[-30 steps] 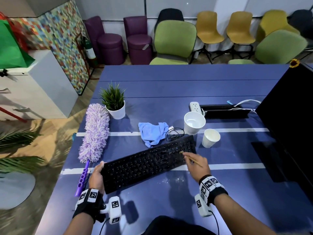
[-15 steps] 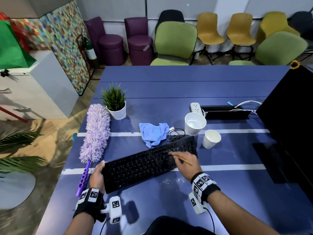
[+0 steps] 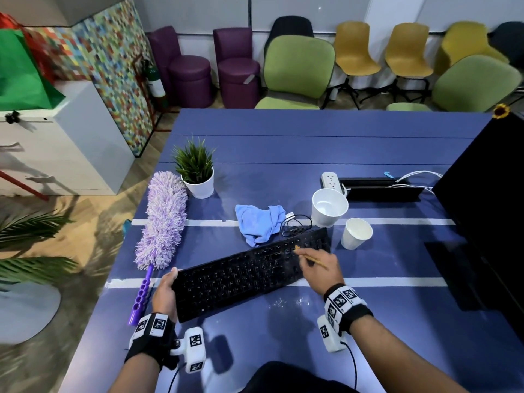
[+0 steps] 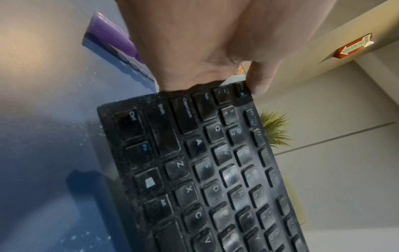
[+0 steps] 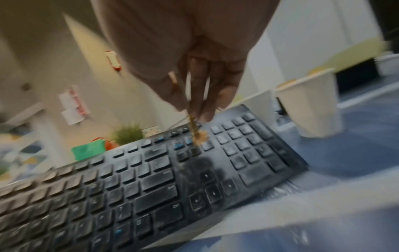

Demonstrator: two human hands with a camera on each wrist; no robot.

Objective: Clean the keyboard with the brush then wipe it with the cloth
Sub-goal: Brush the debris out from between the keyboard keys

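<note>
A dusty black keyboard (image 3: 249,275) (image 4: 215,179) (image 5: 151,184) lies slanted on the blue table (image 3: 283,137). My left hand (image 3: 166,290) (image 4: 205,51) grips its left end, thumb on the top corner keys. My right hand (image 3: 319,266) (image 5: 190,68) pinches a thin wooden brush (image 3: 310,258) (image 5: 194,126). Its bristle tip touches the keys left of the number pad. A crumpled blue cloth (image 3: 261,222) lies just behind the keyboard, near its coiled cable (image 3: 295,225).
A purple fluffy duster (image 3: 161,222) lies left of the keyboard. A potted plant (image 3: 197,171), two white cups (image 3: 329,207) (image 3: 355,233), a power strip (image 3: 331,180) and a black monitor (image 3: 487,208) stand behind and right. Dust specks lie on the table (image 3: 286,302) before the keyboard.
My right hand swept the brush left along the keys half a second ago, then back right toward the number pad. The left hand kept its hold on the keyboard's end.
</note>
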